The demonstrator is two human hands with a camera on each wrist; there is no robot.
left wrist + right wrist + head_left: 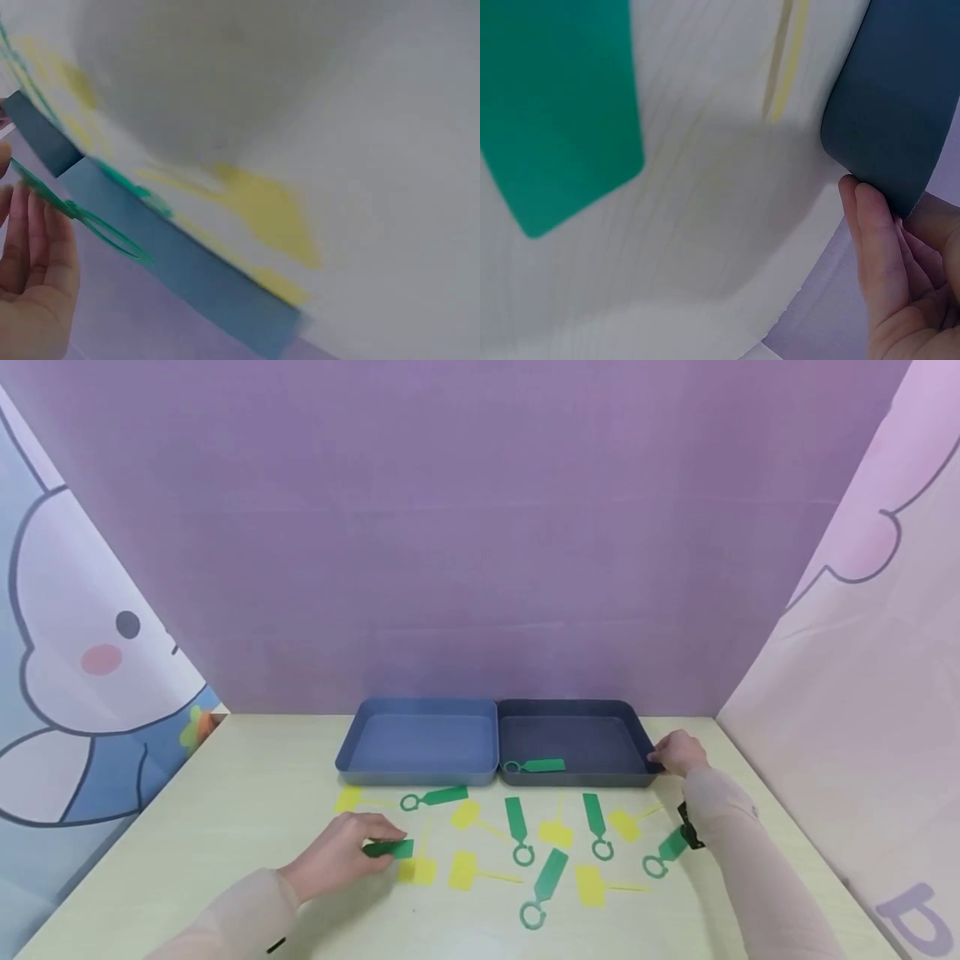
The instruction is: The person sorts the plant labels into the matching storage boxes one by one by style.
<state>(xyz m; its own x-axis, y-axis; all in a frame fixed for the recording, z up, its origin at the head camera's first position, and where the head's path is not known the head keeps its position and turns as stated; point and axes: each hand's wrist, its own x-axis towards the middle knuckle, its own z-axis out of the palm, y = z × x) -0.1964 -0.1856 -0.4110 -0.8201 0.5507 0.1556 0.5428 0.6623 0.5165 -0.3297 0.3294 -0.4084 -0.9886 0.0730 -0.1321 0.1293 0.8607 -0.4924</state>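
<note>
My left hand (337,852) pinches a green ring tag (397,849) between thumb and fingers, low over the left front of the table. In the left wrist view the ring of that tag (112,236) sticks out past the fingers. At the right, my right hand (681,753) grips the right wall of the dark blue tray (573,739). The right wrist view has thumb and fingers (881,247) on both sides of that tray's wall (900,97). One green ring tag (543,766) lies inside the dark tray, by its front wall.
A lighter blue tray (420,743) stands against the dark one on its left. Several green ring tags (551,872) and yellow tags with thin straps (463,870) are scattered before the trays. One green tag (673,843) lies partly under my right wrist. A purple panel (480,568) rises behind.
</note>
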